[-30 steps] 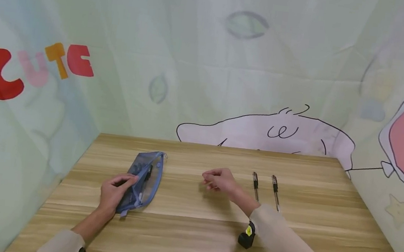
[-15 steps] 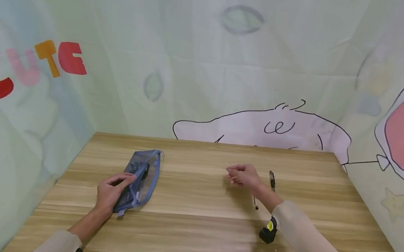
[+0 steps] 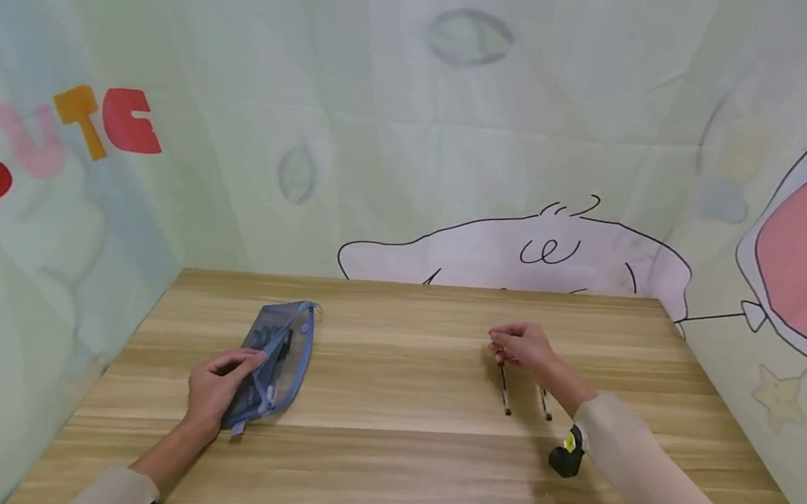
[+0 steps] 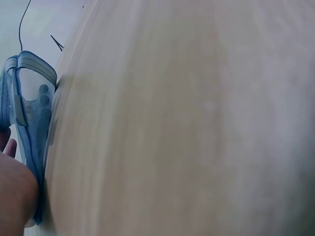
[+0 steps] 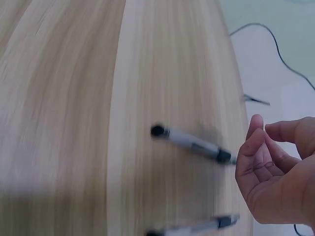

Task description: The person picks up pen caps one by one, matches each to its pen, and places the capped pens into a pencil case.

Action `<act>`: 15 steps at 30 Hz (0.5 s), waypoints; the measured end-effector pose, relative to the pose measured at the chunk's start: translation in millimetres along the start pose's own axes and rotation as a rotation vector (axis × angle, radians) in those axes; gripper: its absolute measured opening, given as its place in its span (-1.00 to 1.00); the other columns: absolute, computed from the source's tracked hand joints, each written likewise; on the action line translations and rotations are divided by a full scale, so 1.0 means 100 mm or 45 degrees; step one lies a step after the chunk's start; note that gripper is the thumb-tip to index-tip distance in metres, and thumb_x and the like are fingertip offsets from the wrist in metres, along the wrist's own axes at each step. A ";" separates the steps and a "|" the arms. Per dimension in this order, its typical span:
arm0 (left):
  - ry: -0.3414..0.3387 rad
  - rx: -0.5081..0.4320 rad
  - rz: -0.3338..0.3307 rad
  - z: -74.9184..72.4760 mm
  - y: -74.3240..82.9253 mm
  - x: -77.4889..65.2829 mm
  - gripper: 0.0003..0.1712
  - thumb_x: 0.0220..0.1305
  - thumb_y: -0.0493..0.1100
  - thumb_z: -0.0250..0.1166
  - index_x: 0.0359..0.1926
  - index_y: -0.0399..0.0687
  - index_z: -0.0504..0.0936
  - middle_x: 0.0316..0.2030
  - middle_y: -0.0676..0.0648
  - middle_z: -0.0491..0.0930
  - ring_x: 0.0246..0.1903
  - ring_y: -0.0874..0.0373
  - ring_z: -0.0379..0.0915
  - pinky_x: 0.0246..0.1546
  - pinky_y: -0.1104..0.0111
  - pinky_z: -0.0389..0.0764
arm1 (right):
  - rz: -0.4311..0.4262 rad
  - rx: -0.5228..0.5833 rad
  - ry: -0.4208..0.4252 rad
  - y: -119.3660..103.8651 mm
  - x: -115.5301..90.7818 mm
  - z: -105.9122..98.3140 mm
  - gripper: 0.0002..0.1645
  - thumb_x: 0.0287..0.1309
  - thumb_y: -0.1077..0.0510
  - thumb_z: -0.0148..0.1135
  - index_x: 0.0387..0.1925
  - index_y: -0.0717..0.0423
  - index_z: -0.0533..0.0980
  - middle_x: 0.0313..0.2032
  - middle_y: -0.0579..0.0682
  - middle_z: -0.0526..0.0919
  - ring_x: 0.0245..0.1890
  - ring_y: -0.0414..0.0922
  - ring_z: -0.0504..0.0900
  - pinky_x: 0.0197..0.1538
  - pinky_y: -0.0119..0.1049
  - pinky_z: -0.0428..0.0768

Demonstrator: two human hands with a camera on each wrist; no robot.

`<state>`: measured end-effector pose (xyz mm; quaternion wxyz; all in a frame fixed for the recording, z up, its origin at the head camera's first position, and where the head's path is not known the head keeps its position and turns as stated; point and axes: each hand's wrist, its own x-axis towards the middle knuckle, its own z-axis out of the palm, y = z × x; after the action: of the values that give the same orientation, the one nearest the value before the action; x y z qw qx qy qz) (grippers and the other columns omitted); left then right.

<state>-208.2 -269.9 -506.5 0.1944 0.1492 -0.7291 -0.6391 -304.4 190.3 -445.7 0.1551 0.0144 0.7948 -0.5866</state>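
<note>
On the left of the head view lies a blue mesh pencil case (image 3: 266,321), unzipped, with a dark pen (image 3: 286,344) showing inside. My left hand (image 3: 211,388) pinches its near side between thumb and fingers. In the left wrist view the case (image 4: 43,120) stands at the far left, partly behind the hand. My right hand (image 3: 524,345) is over the upper part of a black-capped pen (image 3: 504,390), fingers loosely bent and thumb close to the index finger, holding nothing. A second pen (image 3: 545,402) lies parallel, partly hidden by the right wrist.
The wooden table (image 3: 377,467) meets a printed fabric backdrop (image 3: 415,161) along its back and both sides. A small black camera (image 3: 566,457) is strapped to the right wrist.
My right hand has moved right across the table, from open space between case and pens to over the left pen. My left hand keeps its pinch on the pencil case. The head view shifts slightly.
</note>
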 end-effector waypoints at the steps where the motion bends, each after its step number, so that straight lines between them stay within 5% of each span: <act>1: 0.001 -0.004 0.000 0.00 0.00 0.00 -0.83 0.14 -0.23 0.56 -0.27 -0.25 0.83 -0.37 0.32 0.75 -0.24 0.48 0.64 -0.08 0.73 0.54 | -0.003 0.012 0.004 0.02 -0.01 -0.04 -0.54 0.50 0.22 0.10 0.23 0.52 0.44 -0.39 -0.09 0.72 -0.54 -0.34 0.61 -0.39 -0.48 0.65; 11: 0.000 -0.013 0.001 -0.01 -0.01 0.00 -0.85 0.15 -0.22 0.56 -0.29 -0.23 0.84 -0.37 0.32 0.76 -0.24 0.47 0.65 -0.10 0.73 0.56 | -0.120 -0.159 0.114 0.18 -0.12 -0.29 -0.61 0.41 0.33 0.14 0.10 0.61 0.47 -0.22 0.27 0.74 -0.48 -0.28 0.67 -0.37 -0.45 0.74; 15: 0.004 -0.016 0.009 -0.01 -0.01 -0.01 -0.92 0.17 -0.26 0.53 -0.31 -0.19 0.84 -0.34 0.26 0.78 -0.25 0.46 0.65 -0.10 0.73 0.56 | -0.112 -0.185 0.089 0.21 -0.09 -0.26 -0.61 0.38 0.33 0.17 0.08 0.62 0.47 -0.31 0.20 0.74 -0.50 -0.29 0.66 -0.40 -0.46 0.74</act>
<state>-207.1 -270.3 -507.1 0.1986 0.1463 -0.7253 -0.6427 -298.1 222.8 -455.7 0.1020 -0.0112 0.8401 -0.5326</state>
